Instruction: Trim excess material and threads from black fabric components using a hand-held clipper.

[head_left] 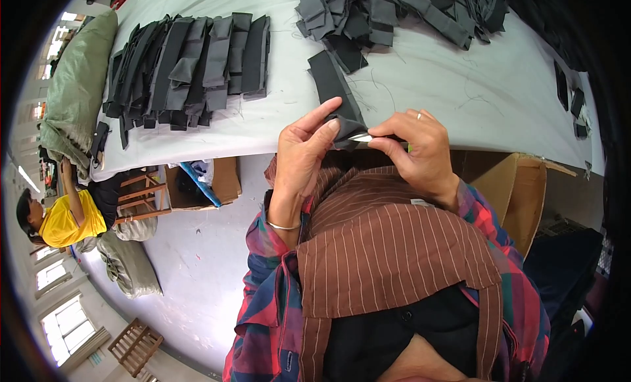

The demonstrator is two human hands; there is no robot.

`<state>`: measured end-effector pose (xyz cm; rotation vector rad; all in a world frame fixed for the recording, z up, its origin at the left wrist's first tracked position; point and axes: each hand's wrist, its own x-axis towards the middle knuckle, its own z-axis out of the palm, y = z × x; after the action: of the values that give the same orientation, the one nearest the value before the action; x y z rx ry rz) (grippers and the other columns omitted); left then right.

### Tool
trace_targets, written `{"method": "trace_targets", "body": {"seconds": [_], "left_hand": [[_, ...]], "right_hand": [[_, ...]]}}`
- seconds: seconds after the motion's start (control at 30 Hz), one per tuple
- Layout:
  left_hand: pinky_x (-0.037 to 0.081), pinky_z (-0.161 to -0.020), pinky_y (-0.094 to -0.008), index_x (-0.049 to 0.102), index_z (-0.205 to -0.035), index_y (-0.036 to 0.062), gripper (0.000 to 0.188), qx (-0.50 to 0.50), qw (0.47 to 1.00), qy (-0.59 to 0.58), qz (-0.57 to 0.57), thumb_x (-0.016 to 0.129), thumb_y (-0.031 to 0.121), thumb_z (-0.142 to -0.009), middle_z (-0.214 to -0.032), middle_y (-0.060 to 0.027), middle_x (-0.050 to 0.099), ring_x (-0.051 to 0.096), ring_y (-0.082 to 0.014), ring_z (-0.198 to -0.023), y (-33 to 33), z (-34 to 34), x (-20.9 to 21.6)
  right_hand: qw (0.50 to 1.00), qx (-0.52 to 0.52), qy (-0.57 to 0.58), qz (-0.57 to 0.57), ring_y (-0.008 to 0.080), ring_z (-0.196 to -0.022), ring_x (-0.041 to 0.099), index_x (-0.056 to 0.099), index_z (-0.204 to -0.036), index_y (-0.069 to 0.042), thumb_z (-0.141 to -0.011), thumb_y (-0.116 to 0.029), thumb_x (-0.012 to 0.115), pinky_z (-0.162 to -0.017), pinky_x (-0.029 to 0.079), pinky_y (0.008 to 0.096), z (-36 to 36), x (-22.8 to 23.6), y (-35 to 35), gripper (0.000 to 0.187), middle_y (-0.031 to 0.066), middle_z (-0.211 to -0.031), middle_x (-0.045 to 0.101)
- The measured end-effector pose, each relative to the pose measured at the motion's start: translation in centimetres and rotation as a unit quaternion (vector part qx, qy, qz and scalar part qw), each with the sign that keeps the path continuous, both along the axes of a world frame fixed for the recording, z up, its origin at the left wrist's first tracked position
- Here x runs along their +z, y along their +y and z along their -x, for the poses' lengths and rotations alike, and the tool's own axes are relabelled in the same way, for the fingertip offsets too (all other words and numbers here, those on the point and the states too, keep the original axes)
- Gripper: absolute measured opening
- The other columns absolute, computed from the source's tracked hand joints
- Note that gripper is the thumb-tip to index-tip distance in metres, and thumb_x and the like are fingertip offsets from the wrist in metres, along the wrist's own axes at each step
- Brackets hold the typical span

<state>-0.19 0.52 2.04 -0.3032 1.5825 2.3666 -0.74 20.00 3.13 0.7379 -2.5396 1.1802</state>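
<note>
Close to the table's front edge, a dark grey fabric strip (333,79) is pinched between the thumb and fingers of my left hand (299,155). Its near end is folded over by my thumb, while the far end lies on the white table cover. My right hand (424,142) is closed on a small pale, flat, pointed tool (360,138), whose tip touches the folded end of the strip. Most of that tool is hidden in my fingers, so its exact kind cannot be made out. A bit of green shows beside my right fingers.
Rows of dark fabric strips (190,70) lie at the table's left, and a loose heap (394,17) lies at the far side. Cardboard boxes (526,198) stand below the edge. A person in yellow (72,217) is at the left beside a green sack (82,79).
</note>
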Motion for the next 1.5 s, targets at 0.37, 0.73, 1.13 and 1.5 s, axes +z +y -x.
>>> {"method": "trace_targets", "body": {"seconds": [0.37, 0.73, 1.13, 1.5], "left_hand": [[0.039, -0.055, -0.0148, 0.057, -0.123, -0.0003, 0.035, 0.04, 0.999, -0.003, -0.034, 0.059, 0.003, -0.088, -0.078, 0.0053, 0.056, 0.043, -0.0004, -0.061, -0.4, -0.2, 0.1], [0.05, -0.066, -0.0189, 0.055, -0.12, -0.004, 0.038, 0.025, 0.997, 0.026, -0.065, 0.064, -0.001, -0.083, -0.083, -0.0022, 0.062, 0.058, -0.0062, -0.073, 0.0, -0.4, 1.2], [0.053, -0.064, -0.0228, 0.059, -0.089, 0.0011, 0.013, 0.098, 0.99, 0.041, -0.09, 0.065, -0.006, -0.081, -0.083, -0.0066, 0.065, 0.063, -0.0106, -0.071, -0.5, -0.2, -0.3], [0.05, -0.062, -0.0206, 0.058, -0.084, 0.0034, 0.016, 0.113, 0.989, 0.038, -0.083, 0.067, -0.008, -0.078, -0.08, -0.004, 0.064, 0.061, -0.0076, -0.068, -0.7, -0.4, -0.7]], "right_hand": [[0.996, 0.014, -0.059, 0.06, 0.021, -0.064, 0.056, 0.067, -0.083, -0.005, -0.072, -0.009, 0.072, -0.063, 0.041, 0.0305, 0.1, 0.5, 1.2, 0.012, 0.0061, -0.072, 0.063], [0.999, 0.012, -0.03, 0.031, 0.0214, -0.061, 0.053, 0.066, -0.081, -0.005, -0.072, -0.01, 0.072, -0.061, 0.04, 0.0313, 0.4, 0.7, 1.1, 0.012, 0.0057, -0.07, 0.063], [0.992, 0.022, -0.095, 0.079, 0.0197, -0.068, 0.058, 0.066, -0.085, -0.002, -0.075, -0.008, 0.071, -0.065, 0.044, 0.028, 0.3, 0.8, 0.9, 0.013, 0.0083, -0.076, 0.065], [0.956, 0.04, -0.226, 0.185, 0.0121, -0.073, 0.061, 0.066, -0.088, -0.002, -0.08, -0.013, 0.069, -0.069, 0.047, 0.0248, 0.8, -0.2, 0.1, 0.014, 0.0054, -0.078, 0.067]]}}
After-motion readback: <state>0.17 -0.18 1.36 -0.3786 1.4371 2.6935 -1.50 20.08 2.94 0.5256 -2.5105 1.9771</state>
